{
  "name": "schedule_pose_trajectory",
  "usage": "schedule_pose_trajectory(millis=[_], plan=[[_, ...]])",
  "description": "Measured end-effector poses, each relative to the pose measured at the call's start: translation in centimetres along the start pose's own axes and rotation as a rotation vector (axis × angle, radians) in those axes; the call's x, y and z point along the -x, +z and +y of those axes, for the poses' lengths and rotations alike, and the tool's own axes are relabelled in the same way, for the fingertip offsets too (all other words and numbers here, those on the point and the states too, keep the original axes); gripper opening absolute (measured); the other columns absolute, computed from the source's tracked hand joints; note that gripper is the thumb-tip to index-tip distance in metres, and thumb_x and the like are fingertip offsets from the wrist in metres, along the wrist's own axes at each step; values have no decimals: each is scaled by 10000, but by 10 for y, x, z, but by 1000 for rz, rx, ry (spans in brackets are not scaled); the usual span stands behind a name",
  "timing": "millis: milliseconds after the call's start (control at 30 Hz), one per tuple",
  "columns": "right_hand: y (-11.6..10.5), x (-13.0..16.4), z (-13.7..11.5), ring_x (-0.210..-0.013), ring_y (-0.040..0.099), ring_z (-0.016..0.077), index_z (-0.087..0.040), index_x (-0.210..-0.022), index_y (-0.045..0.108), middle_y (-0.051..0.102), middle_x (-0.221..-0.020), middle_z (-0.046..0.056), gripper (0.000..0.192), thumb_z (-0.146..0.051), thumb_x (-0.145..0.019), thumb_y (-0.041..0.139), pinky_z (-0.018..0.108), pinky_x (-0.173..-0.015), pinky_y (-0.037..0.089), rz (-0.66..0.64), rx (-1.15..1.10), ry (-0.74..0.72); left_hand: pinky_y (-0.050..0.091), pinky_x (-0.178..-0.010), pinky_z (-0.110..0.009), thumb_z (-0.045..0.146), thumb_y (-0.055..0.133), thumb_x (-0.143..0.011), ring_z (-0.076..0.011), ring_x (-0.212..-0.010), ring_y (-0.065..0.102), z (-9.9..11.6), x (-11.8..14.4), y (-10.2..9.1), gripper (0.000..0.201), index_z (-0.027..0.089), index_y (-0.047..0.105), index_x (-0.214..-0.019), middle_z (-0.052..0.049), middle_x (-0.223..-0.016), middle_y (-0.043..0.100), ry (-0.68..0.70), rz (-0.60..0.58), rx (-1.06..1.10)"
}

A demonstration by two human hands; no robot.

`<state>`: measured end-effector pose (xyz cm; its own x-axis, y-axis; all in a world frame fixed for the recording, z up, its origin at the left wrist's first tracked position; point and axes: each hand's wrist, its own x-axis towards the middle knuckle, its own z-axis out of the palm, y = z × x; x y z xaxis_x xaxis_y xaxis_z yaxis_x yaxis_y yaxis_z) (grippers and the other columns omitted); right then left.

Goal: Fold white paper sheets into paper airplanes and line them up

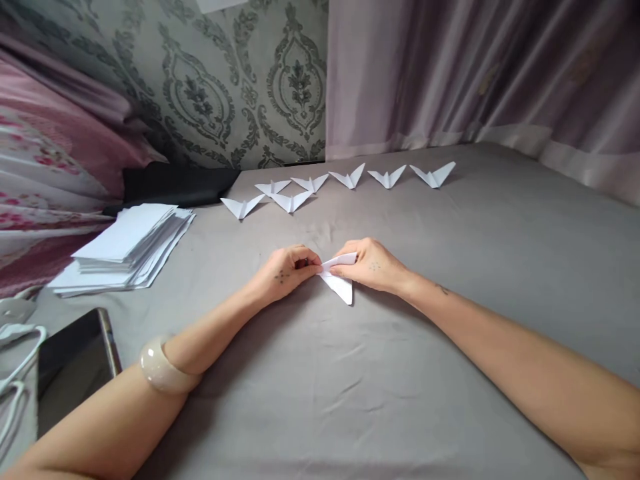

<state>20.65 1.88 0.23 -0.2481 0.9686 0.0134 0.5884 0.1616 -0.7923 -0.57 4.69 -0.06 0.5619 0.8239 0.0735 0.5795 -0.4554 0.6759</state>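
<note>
A small white paper plane [341,287] is held between both hands over the grey cloth [320,400]. My left hand [287,272] pinches its narrow tip between thumb and fingers. My right hand [373,265] grips the folded body from the other side, thumb along the near face. One wing hangs down toward me, while the other points up to the right behind the right thumb. The fingertips of both hands are partly hidden by the thumbs and the paper.
Several folded paper planes [387,177] stand in rough rows at the back. Left lie a stack of white paper [125,233], a black flat item [175,183], a dark phone or tablet [75,367] and a white cable [23,353]. Curtains [425,73] hang behind.
</note>
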Motion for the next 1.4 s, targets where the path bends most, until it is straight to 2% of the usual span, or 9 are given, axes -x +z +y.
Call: schedule_pose_trajectory(millis=[100,200,300,433,533,700,900,1167,1400], plan=[[3,0,1,-732,592,143,-243,-746,737,687,-883,-12,126,-317,-744,635,253,-617,399,20,61,-21,417,-591,-214,316,600,-841,-99,-626,494,2,5,-3,165,191,633,-943,15,-760,604,-26,17,49],[3,0,1,-744,597,144,-264,-787,749,686,-902,-11,136,-312,-771,622,259,-641,413,4,73,-56,448,-622,-219,268,579,-854,-106,-666,546,3,12,-7,114,184,650,-878,-9,-835,633,13,25,1],[3,0,2,-752,601,143,-289,-849,757,683,-900,-11,153,-307,-793,616,262,-654,425,-8,78,-76,467,-684,-228,226,525,-892,-113,-729,594,0,17,-9,176,183,689,-842,-32,-928,653,142,39,-93],[4,1,1,-755,600,136,-331,-927,756,672,-901,-18,189,-296,-821,603,257,-659,430,-23,89,-100,475,-772,-257,191,419,-952,-156,-882,613,-8,20,-11,281,180,697,-991,-68,-991,658,355,17,-231],[3,2,1,-739,586,127,-356,-994,744,652,-886,-16,229,-285,-848,582,251,-654,428,-42,108,-130,477,-789,-275,159,352,-971,-176,-935,600,-8,22,-14,342,174,667,-1106,-90,-1040,647,425,-45,-325],[4,3,2,-701,543,109,-347,-1079,719,593,-841,-7,263,-281,-883,557,237,-644,411,-76,151,-218,485,-799,-294,135,325,-971,-191,-945,586,-4,23,-18,366,158,638,-1160,-107,-1067,625,432,-100,-401],[3,3,3,-677,513,95,-318,-1073,720,529,-823,-2,250,-339,-924,521,227,-635,390,-103,273,-303,489,-804,-303,111,323,-957,-197,-965,578,-4,23,-16,364,149,615,-1170,-115,-1087,610,428,-88,-404],[2,6,-2,-755,528,118,-306,-1092,695,564,-932,31,263,-229,-921,510,231,-637,395,-106,441,-407,484,-811,-300,89,350,-927,-191,-971,569,-4,23,-14,358,158,613,-1160,-110,-1092,602,377,-70,-355],[7,10,-1,-703,518,108,-259,-1136,666,578,-922,32,273,-294,-955,464,231,-618,393,-45,413,-357,476,-778,-280,76,371,-904,-179,-919,584,-3,25,-15,361,176,663,-1091,-94,-1066,606,393,-97,-411]])
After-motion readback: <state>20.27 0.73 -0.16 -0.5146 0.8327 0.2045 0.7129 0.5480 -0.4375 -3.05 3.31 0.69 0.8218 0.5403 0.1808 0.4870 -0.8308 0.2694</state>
